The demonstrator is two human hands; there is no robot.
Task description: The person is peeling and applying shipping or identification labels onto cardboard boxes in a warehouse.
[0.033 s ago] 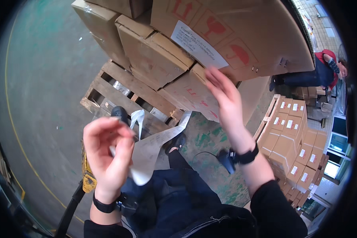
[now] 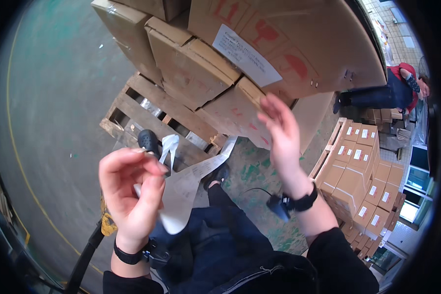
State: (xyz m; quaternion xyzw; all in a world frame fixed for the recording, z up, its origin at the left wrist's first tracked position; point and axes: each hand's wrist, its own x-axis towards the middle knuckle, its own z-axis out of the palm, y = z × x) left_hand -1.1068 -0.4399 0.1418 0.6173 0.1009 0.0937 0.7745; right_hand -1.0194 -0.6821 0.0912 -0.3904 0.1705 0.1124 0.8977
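We note left hand fingers pinched on a white label strip before our chest, right hand open, fingers spread, touching the stacked cardboard boxes on a wooden pallet.

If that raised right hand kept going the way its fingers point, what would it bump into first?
Probably the stacked cardboard box just beyond the right hand; its fingertips already look very near it, though depth is hard to judge.

No earlier view to compare, left hand seemingly pinching paper strip
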